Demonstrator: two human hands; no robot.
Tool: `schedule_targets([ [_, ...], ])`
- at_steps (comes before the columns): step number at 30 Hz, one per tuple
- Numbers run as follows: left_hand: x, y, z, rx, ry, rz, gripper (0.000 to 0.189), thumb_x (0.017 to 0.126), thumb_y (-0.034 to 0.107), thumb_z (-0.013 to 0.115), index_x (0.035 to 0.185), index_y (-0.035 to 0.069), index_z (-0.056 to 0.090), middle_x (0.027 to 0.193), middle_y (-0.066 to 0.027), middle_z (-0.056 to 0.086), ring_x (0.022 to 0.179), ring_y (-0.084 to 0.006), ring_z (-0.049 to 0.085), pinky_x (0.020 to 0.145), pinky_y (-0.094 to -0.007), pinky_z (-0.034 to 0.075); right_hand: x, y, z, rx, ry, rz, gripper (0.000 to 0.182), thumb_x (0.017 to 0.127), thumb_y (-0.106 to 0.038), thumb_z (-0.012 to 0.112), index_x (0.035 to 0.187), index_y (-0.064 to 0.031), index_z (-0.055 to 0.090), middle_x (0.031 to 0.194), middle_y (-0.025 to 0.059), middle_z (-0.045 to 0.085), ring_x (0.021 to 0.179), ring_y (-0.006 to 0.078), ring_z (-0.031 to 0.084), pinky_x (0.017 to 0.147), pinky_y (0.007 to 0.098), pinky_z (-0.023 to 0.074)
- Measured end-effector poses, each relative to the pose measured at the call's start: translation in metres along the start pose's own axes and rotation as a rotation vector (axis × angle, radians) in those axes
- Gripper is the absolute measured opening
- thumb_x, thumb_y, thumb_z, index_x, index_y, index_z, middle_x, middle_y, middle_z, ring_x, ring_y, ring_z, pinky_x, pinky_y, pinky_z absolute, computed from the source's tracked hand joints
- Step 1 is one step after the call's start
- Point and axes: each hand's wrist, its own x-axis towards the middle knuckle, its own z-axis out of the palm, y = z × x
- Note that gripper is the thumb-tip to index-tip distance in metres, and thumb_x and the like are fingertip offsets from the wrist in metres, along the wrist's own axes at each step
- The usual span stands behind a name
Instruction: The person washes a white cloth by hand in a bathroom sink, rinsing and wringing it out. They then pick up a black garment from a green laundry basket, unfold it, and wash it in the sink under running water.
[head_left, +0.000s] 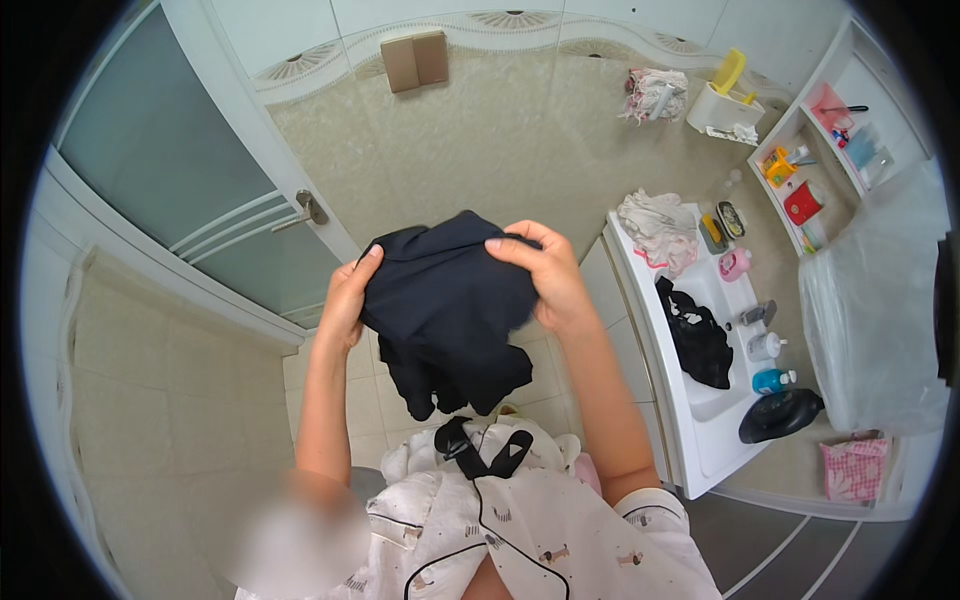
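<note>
A dark navy or black cloth garment (450, 292) hangs stretched between my two hands, its lower part drooping in folds above the tiled floor. My left hand (349, 296) pinches its left edge, thumb on top. On the other side, my right hand (544, 270) grips the upper right edge with the thumb over the fabric. Which kind of garment it is, I cannot tell. To the right, a black cloth (696, 334) lies in the white sink basin (709, 409), and a whitish cloth with a pink edge (660, 225) is bunched on the sink's far corner.
Along the sink's right side stand a pink bottle (734, 264), a faucet (759, 312), pump bottles (766, 346) and a black container (780, 416). An open shelf (810, 112) with toiletries is on the wall. A door with a metal handle (304, 211) stands at left.
</note>
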Motion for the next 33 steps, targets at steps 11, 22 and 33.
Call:
schedule_targets([
  [11, -0.055, 0.024, 0.058, 0.314, -0.063, 0.441, 0.039, 0.083, 0.018, 0.081, 0.114, 0.003, 0.062, 0.105, -0.0057, 0.067, 0.091, -0.0119, 0.063, 0.078, -0.026, 0.052, 0.001, 0.005, 0.068, -0.044, -0.187, 0.018, 0.03, 0.096, -0.021, 0.065, 0.111, 0.0032, 0.058, 0.1, 0.0098, 0.064, 0.089, 0.0152, 0.066, 0.075, 0.0288, 0.0568],
  [22, -0.036, 0.007, 0.032, -0.739, -0.189, 0.045, 0.034, 0.104, 0.022, 0.049, 0.12, -0.007, 0.058, 0.117, -0.0161, 0.067, 0.105, -0.0239, 0.067, 0.091, -0.0364, 0.055, -0.011, 0.059, -0.003, -0.829, -0.392, -0.151, 0.076, 0.079, -0.017, 0.081, 0.144, -0.0058, 0.042, 0.137, 0.0155, 0.056, 0.13, 0.0323, 0.051, 0.103, 0.0414, 0.0453],
  [33, -0.02, 0.003, 0.041, -0.491, -0.061, 0.068, 0.029, 0.101, 0.027, 0.056, 0.114, 0.002, 0.061, 0.098, -0.0061, 0.068, 0.087, -0.0139, 0.066, 0.078, -0.0267, 0.055, -0.023, 0.015, 0.014, -0.764, -0.08, -0.412, 0.025, 0.093, -0.011, 0.065, 0.114, 0.002, 0.065, 0.1, 0.0059, 0.069, 0.093, 0.0123, 0.063, 0.086, 0.0296, 0.0513],
])
